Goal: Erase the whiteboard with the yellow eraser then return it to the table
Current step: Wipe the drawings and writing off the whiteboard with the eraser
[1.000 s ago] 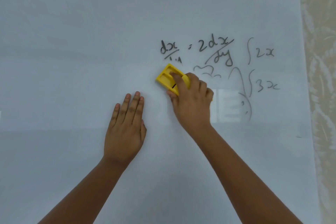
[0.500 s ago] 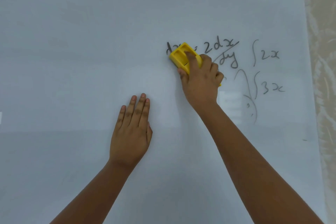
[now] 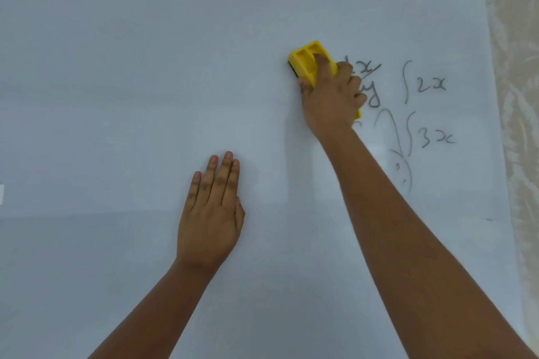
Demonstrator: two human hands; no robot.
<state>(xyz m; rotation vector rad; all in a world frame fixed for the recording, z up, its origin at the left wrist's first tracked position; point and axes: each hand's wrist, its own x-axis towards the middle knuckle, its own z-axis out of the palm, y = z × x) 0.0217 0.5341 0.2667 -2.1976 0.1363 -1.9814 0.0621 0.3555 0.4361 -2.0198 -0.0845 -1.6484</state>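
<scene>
The whiteboard (image 3: pixel 145 67) fills almost the whole view. My right hand (image 3: pixel 329 99) grips the yellow eraser (image 3: pixel 306 63) and presses it flat against the board, at the left end of the dark marker writing (image 3: pixel 428 84). The hand covers part of that writing; "2x", "3x" and some curved strokes show to its right. My left hand (image 3: pixel 211 213) rests flat on the board lower down and to the left, fingers together, holding nothing.
A pale patterned wall or curtain (image 3: pixel 516 96) runs along the board's right edge. A small dark mark (image 3: pixel 490 219) sits near the board's lower right. No table is in view.
My right hand has slid the eraser up and to the right over the writing; the "dx" at the left and the scribbles under it are gone. The left hand stays flat on the board.
</scene>
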